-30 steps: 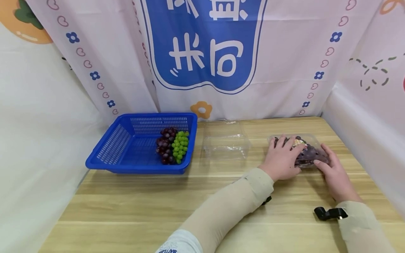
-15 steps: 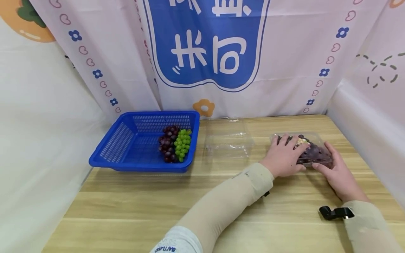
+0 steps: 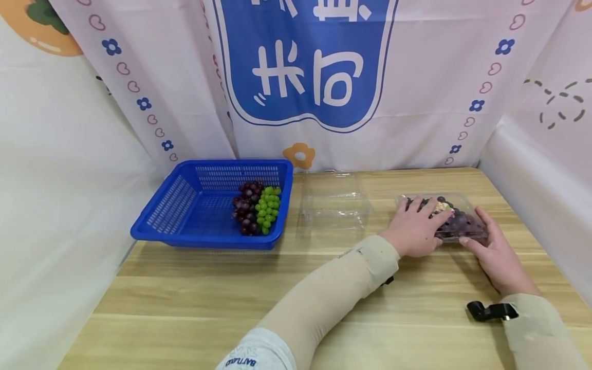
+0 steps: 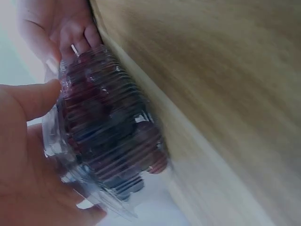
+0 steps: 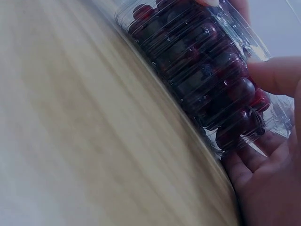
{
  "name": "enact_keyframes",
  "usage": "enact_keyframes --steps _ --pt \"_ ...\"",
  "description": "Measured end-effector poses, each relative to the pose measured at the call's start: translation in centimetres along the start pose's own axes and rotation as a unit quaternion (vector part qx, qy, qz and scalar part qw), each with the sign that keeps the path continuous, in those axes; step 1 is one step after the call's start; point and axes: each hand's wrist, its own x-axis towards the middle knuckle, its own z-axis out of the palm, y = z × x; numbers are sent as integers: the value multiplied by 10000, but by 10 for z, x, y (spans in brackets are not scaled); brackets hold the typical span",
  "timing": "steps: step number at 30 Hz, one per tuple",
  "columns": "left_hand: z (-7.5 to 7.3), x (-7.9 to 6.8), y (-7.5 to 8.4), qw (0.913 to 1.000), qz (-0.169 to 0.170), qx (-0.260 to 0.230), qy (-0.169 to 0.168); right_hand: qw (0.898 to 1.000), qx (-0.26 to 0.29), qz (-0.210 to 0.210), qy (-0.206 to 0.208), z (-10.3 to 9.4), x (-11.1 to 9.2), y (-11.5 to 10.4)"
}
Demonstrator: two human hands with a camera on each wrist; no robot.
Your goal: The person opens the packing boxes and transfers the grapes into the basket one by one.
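A transparent plastic clamshell box (image 3: 464,226) of dark grapes, its lid down, sits on the right side of the table. My left hand (image 3: 415,229) rests on the lid with fingers spread over it, the thumb down at the front edge. Part of a colourful label shows beside those fingers. At the box's right end my right hand (image 3: 497,254) grips it, thumb on the front and fingers round the side. In the left wrist view the box (image 4: 108,127) has ribbed walls. The right wrist view shows dark red grapes (image 5: 242,92) through the plastic, near the right thumb.
A second transparent clamshell box (image 3: 335,205), its lid folded back, lies at the middle rear of the table. Left of it stands a blue basket (image 3: 217,240) holding a bunch of dark red grapes (image 3: 245,208) and a bunch of green grapes (image 3: 268,208). A printed cloth (image 3: 416,128) hangs behind.
The head view has shifted slightly. The left hand's thumb has moved a little along the box's front edge; both hands stay on the box.
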Motion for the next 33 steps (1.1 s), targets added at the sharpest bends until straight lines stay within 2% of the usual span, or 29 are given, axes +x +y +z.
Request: enact_keyframes --steps 9,17,22,26,33 --pt "1 -1 -5 9996 275 26 76 9998 38 -172 -93 0 -2 0" --pt "0 1 -10 9984 528 190 121 9980 91 -598 -164 0 -1 6" --pt "-6 -1 -12 9986 518 48 -8 9989 -83 -455 -84 -3 0 5" --pt "-13 -3 -14 9983 501 -106 -264 9993 -154 -342 -62 -6 0 5" --pt "-18 -1 -14 9972 426 -187 -580 9998 -55 -15 -197 -7 -2 1"
